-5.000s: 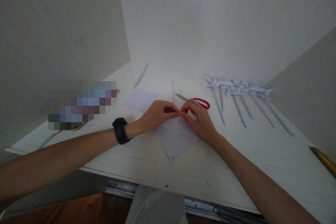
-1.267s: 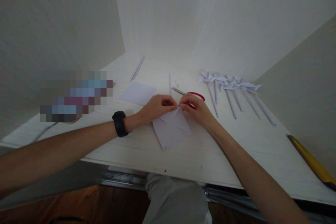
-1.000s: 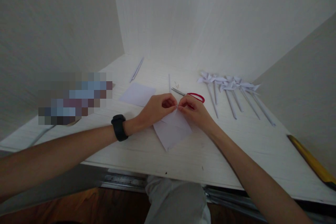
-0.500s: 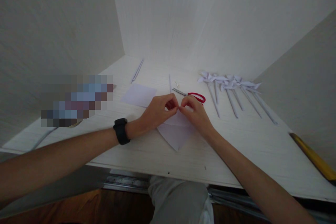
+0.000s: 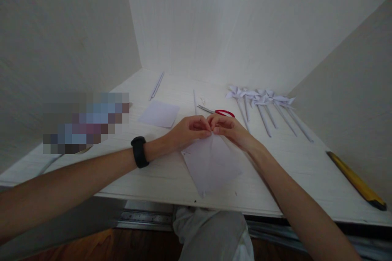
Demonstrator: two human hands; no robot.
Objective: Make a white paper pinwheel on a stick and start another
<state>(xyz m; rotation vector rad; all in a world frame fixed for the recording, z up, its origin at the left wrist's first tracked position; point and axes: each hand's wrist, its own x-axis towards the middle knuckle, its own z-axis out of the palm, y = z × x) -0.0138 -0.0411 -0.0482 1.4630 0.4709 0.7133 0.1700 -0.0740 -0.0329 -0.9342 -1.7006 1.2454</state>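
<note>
A square white sheet of paper point(image 5: 212, 165) with a faint crease hangs from my fingertips over the white tabletop. My left hand point(image 5: 196, 129), with a black watch on the wrist, pinches its upper corner. Right beside it, my right hand point(image 5: 228, 129) pinches the same corner, thumbs nearly touching. The lower part of the sheet spreads toward the table's front edge. Just beyond my fingers lie scissors point(image 5: 225, 113) with red handles, partly hidden by my right hand. A thin white paper stick point(image 5: 194, 102) stretches behind my left hand.
Several white paper pinwheels point(image 5: 260, 100) on sticks lie at the back right. More square paper point(image 5: 159, 113) rests left of my hands, with thin rolled paper sticks point(image 5: 157, 86) behind it. A yellow cutter point(image 5: 355, 179) lies at the right edge. A blurred-out item point(image 5: 92, 118) stands at left.
The sheet has swung out flatter and now shows more of its surface toward me. Both hands have shifted slightly nearer and stay pinched at its corner. The view has tilted a little.
</note>
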